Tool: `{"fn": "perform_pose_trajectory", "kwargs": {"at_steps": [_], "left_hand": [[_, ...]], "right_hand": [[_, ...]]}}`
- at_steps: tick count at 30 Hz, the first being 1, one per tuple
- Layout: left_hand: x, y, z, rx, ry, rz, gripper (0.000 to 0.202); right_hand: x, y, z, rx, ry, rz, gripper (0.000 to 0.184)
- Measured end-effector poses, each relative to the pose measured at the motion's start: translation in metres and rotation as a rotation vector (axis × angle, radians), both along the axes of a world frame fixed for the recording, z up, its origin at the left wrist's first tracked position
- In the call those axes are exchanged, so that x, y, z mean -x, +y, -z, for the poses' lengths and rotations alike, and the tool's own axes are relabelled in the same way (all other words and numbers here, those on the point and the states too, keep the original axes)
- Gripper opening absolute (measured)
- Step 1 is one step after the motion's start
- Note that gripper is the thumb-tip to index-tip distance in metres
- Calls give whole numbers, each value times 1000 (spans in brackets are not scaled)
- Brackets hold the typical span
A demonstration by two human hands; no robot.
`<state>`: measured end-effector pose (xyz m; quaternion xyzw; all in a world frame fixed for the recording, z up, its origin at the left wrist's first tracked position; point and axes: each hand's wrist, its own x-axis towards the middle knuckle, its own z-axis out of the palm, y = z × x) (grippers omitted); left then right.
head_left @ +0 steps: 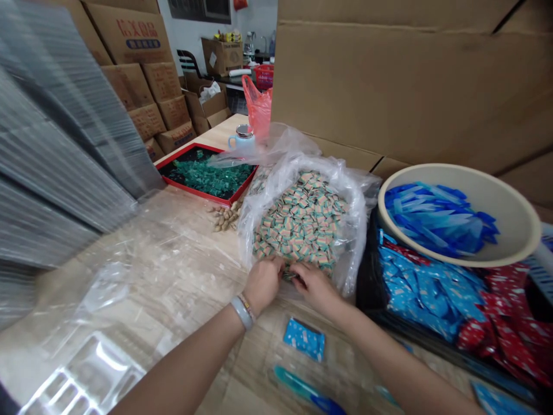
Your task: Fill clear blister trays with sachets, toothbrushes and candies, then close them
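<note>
An opened clear plastic bag (356, 230) is full of small flat pieces (302, 216) with tan and green faces. At its front edge, my left hand (264, 282) has its fingers curled in among the nearest pieces. Close beside it, my right hand (317, 289) bends its fingers inward at the same spot. Both hands look closed, but what lies between the fingertips is hidden. A small blue patterned packet (305, 339) lies on the table between my forearms. Nearer to me is a slim blue-and-teal object (306, 389), partly under clear plastic.
A red-rimmed tray (224, 202) of green pieces stands behind left, near a lidded mug (242, 138). On the right, a beige basin (514, 230) holds blue strips above blue packets (427, 288) and red packets (496, 328). Clear trays (95, 369) lie front left; stacked trays (56, 127) rise behind.
</note>
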<state>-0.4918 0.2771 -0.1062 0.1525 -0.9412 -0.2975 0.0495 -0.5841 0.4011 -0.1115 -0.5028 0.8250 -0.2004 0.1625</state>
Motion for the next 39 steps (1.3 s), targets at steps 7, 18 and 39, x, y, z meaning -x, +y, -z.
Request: {"fn": "perform_pose_trajectory", "kwargs": {"at_steps": [7, 18, 39], "left_hand": [[-2, -10, -5, -187, 21, 161, 17], [-7, 2, -5, 53, -28, 128, 20], [-5, -3, -2, -89, 35, 153, 24]], "right_hand": [[-2, -3, 0, 27, 2, 13, 23], [7, -2, 3, 142, -101, 18, 33], [-16, -8, 2, 6, 8, 191, 16]]}}
